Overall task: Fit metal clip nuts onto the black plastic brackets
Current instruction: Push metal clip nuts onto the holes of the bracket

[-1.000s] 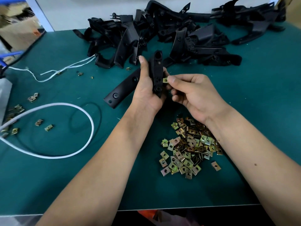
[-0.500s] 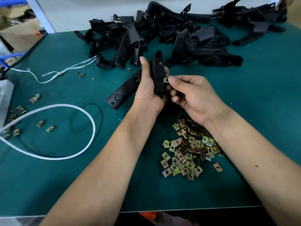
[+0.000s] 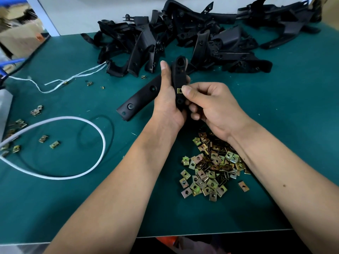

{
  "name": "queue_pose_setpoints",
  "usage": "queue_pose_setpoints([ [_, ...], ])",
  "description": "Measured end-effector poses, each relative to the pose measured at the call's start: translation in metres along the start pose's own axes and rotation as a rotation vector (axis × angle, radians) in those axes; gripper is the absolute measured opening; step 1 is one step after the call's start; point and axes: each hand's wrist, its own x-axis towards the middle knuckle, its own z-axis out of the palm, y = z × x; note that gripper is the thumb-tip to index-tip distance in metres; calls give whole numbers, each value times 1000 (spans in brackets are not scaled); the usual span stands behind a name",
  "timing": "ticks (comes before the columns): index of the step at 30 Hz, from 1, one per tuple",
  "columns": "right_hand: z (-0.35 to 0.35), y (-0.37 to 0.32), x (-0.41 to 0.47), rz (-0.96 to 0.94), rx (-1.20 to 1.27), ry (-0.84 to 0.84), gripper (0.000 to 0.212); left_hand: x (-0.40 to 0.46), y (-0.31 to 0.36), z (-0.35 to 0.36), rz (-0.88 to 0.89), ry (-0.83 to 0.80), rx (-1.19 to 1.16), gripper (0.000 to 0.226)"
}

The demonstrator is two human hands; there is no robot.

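Left hand [image 3: 167, 105] grips black bracket [image 3: 180, 77] upright; right hand [image 3: 211, 107] pinches clip nut [image 3: 179, 90] against bracket.

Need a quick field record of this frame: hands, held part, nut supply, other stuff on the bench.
left hand: grips the black bracket, held upright
right hand: pinches a clip nut against the bracket's right edge
nut seating: cannot tell if fully on
nut pile: loose on the green mat, under the right forearm
bracket heap: at the far edge of the mat
stray nuts: scattered at left
white cable: looped at left
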Motion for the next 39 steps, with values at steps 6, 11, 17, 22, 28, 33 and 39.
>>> queue_pose_setpoints([
  [6, -16, -13, 4, -33, -301, -75, 19, 5, 3, -3, 11, 21, 54, 63],
  [11, -39, -31, -5, -94, -832, -452, 23, 15, 13, -12, 138, 74, -172, 57],
  [17, -31, -26, -6, -35, -1170, -564, 19, 16, 16, -13, 148, 49, -211, 45],
  [22, -34, -26, -5, -100, -1088, -451, 16, 17, 15, -16, 162, 48, -225, 48],
  [28, -37, -22, 1, -144, -732, -228, 6, 17, 15, -17, 139, 8, -201, 48],
  [33, -39, -17, 5, -138, -513, -91, 11, 16, 14, -17, 122, -6, -179, 53],
  [39, -44, -20, 4, -186, -452, -45, 6, 16, 13, -16, 116, 11, -147, 59],
])
